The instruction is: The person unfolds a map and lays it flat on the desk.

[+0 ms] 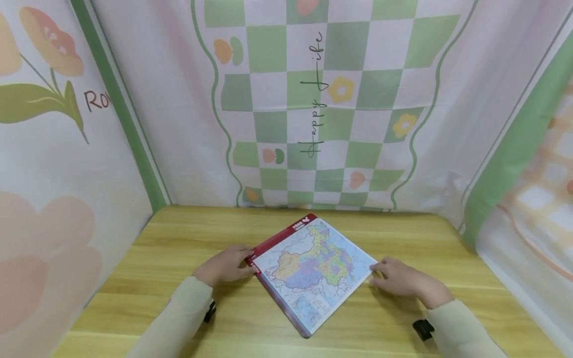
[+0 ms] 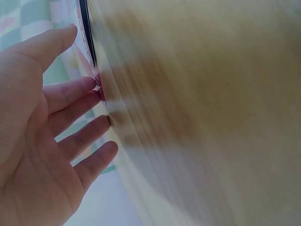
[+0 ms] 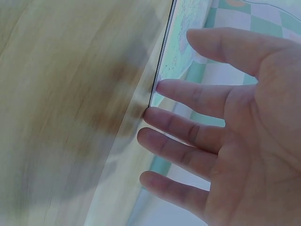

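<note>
A flat map board [image 1: 309,268] with a coloured map and a dark red border lies turned like a diamond on the wooden table. At its left corner is my left hand [image 1: 228,266], fingers spread and fingertips at the red edge. My right hand [image 1: 398,278] is at the opposite corner, its fingertips on the pale edge. In the left wrist view the left hand [image 2: 42,127] has its thumb raised apart from the fingers. The right wrist view has the right hand [image 3: 235,122] with index and middle fingertips against the board's thin edge [image 3: 162,56].
The light wooden table [image 1: 179,233] reaches back to a hanging cloth [image 1: 313,99] with green checks and lettering. More printed cloth hangs at the left [image 1: 45,164] and right. A black strap [image 1: 423,329] shows by the right sleeve, another [image 1: 210,312] by the left.
</note>
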The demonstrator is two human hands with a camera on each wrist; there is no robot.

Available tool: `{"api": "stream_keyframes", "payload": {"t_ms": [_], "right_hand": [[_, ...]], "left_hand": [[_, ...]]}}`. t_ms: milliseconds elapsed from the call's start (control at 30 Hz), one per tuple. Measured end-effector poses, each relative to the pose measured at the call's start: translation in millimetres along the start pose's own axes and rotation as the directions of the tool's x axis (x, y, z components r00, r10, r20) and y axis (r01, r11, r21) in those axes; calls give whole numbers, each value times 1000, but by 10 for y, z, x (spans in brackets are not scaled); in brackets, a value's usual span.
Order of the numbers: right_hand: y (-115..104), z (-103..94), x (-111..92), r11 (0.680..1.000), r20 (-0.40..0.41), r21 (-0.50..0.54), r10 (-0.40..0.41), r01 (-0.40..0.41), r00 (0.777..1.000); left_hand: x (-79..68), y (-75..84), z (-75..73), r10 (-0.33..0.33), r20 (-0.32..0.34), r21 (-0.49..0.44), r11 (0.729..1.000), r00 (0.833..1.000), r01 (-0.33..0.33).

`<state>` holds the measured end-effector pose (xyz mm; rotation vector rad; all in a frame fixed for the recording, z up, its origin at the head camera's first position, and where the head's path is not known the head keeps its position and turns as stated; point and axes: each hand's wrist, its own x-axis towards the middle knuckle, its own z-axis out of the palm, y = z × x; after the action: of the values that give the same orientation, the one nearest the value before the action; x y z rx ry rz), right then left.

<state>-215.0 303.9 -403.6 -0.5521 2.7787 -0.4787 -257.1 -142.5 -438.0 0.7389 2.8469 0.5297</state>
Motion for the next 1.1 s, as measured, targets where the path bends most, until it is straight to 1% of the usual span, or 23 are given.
{"api": "stream_keyframes", "payload": {"t_ms": [133, 267, 433, 567, 800, 967, 1100], "right_hand": [[-41, 3, 6, 1000, -9, -3, 19, -19, 1000], [-20, 5, 50, 1000, -19, -9, 5, -5, 1000], [-4, 1, 125, 1000, -25, 11, 8, -7, 1000], [8, 4, 188, 999, -24, 17, 29, -28, 999], [57, 9, 300, 999, -36, 26, 30, -29, 999], [59, -11, 393, 1000, -46, 5, 21, -21, 999], [33, -10, 470, 999, -41, -19, 43, -44, 998]], "left_hand": [[-33, -23, -18, 17, 13, -4, 1000, 1000, -17], [-62, -24, -23, 45, 15, 8, 999, 999, -45], [-81, -53, -6, 72, -9, 18, 997, 997, -72], [-86, -75, 4, 100, -27, 24, 995, 995, -99], [-91, -69, 6, 129, -46, 17, 992, 991, -128], [-83, -67, 20, 155, -58, 38, 988, 986, -153], [-91, -70, 39, 156, -55, 52, 987, 986, -153]]}}
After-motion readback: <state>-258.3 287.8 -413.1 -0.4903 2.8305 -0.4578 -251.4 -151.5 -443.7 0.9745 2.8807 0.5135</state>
